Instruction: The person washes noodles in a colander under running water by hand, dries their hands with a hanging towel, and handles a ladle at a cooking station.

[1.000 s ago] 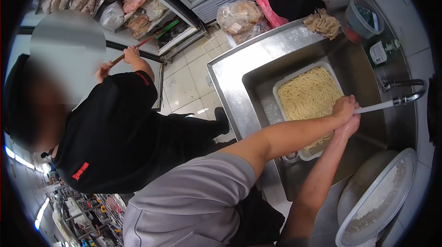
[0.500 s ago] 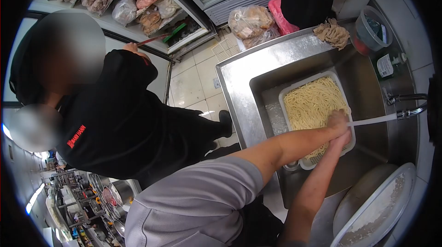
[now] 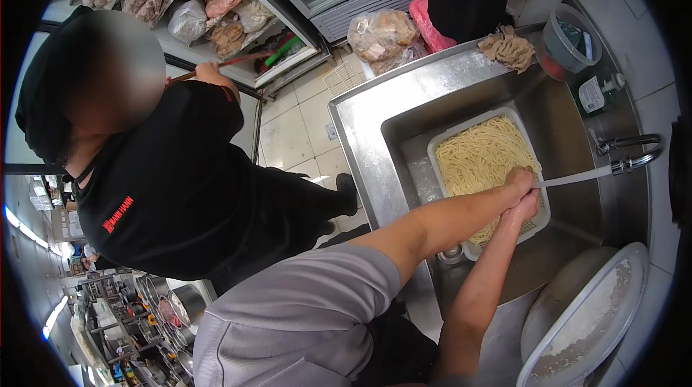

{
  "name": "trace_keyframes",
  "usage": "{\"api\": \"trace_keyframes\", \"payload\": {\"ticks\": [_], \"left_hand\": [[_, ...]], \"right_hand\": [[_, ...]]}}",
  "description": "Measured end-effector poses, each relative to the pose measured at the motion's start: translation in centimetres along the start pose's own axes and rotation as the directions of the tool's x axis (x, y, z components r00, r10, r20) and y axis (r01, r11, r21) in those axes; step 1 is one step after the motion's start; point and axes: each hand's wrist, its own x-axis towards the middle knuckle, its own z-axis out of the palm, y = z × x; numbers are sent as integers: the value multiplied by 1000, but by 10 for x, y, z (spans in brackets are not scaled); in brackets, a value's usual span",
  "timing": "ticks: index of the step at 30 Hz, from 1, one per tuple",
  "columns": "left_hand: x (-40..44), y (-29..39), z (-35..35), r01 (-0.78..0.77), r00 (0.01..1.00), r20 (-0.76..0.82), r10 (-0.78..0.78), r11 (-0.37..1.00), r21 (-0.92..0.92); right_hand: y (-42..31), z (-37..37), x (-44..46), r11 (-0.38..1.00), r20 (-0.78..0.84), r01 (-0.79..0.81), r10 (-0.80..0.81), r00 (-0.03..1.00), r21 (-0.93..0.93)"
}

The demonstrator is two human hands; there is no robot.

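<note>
My left hand (image 3: 519, 180) and my right hand (image 3: 528, 205) are pressed together under the running water (image 3: 569, 178). The left one is curled with its fingers closed; whatever may be inside it is hidden. Against its underside, the right hand is closed around its fingers. Both are over the near right part of a white perforated basket (image 3: 539, 225). Pale yellow noodles (image 3: 479, 160) fill much of that basket, which sits in a steel sink (image 3: 569, 221).
The chrome faucet (image 3: 634, 160) runs at the right, by a green soap bottle (image 3: 600, 95) and a plastic tub (image 3: 569, 41). A crumpled cloth (image 3: 508, 48) lies on the rim. White-dusted bowls (image 3: 591, 315) stand near. A person in black (image 3: 166, 178) holds a long red handle (image 3: 238, 61) by the fridge.
My hands have come up from the noodles and closed together in the water stream. The view has shifted slightly. The person in black has moved the red handle.
</note>
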Motion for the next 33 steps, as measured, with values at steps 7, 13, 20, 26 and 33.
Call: {"api": "trace_keyframes", "payload": {"ticks": [7,13,20,26,33], "left_hand": [[-22,44,9,-226,973,56,222,971,76],[-15,41,46,-633,761,41,648,726,269],[-40,38,24,-194,964,194,179,979,59],[9,-12,-30,-41,996,90,-1,887,459],[13,9,-26,40,966,252,-54,998,58]], "right_hand": [[12,-38,94,899,359,-242,104,928,365],[-41,-1,44,973,316,-76,3,949,220],[-35,-24,34,988,92,147,-142,985,-41],[32,-109,47,812,-108,-12,-63,992,-583],[16,-26,41,998,-27,64,-63,998,20]]}}
